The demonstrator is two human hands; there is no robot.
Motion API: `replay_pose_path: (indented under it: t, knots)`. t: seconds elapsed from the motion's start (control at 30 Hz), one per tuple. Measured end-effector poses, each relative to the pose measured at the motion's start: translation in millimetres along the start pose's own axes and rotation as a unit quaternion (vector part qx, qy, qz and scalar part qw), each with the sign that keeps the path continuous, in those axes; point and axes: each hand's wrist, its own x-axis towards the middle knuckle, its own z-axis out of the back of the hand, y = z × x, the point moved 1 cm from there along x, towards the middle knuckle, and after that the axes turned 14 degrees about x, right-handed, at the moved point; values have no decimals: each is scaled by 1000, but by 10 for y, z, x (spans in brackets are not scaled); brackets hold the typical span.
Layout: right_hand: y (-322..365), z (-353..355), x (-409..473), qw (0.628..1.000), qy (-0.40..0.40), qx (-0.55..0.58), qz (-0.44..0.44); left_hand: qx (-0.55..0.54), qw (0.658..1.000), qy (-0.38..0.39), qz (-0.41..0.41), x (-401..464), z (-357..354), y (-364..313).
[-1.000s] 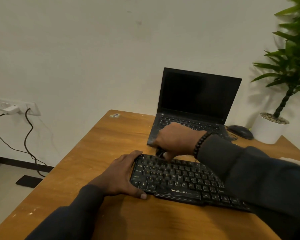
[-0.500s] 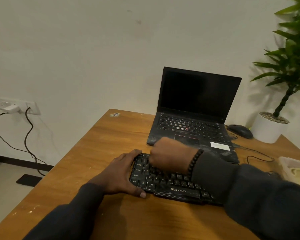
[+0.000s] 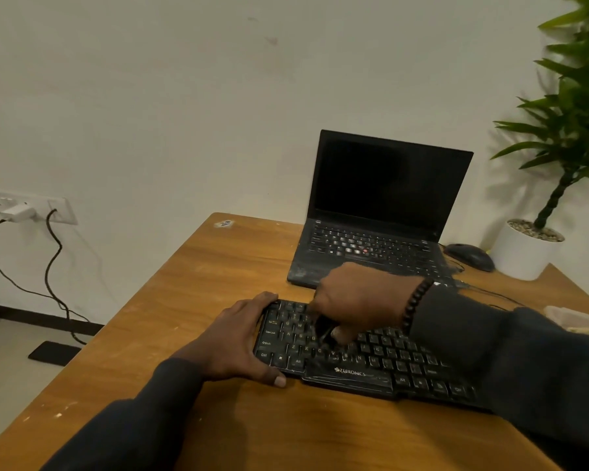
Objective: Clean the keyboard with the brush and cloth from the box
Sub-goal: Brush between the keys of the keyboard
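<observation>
While my left hand clamps the keyboard edge, my right hand, fingers pinching the brush, works the left keys; I judge brushing underway, cloth wipe remaining

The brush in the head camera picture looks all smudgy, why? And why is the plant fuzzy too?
Head view: the brush under the right hand is smeared by motion blur over the keyboard; the left hand gripping the keyboard's end looks sharper. Head view: the plant sits at the wide-angle edge, soft and stretched. Head view: lighting is dim and warm, the laptop screen dark, without glare.
</observation>
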Motion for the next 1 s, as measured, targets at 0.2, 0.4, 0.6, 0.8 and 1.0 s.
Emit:
replay_pose_path:
  t: [0.2,0.4,0.6,0.8,1.0]
  knots:
    - [-346,105,-49,997,-12,-24,-68,-9,1000,2,-3,-6,1,-2]
    - [-91,-74,11,999,25,-42,-20,-9,1000,-4,-4,-6,-1,11]
    - [-241,68,-68,998,-19,-39,-39,-11,1000,-1,-2,0,3,-7]
    - [1,-23,-114,1000,19,3,9,-2,1000,-2,-4,-1,-3,-3]
    - [-284,-33,-50,997,-2,-14,-73,-12,1000,-3,-2,-19,-8,4]
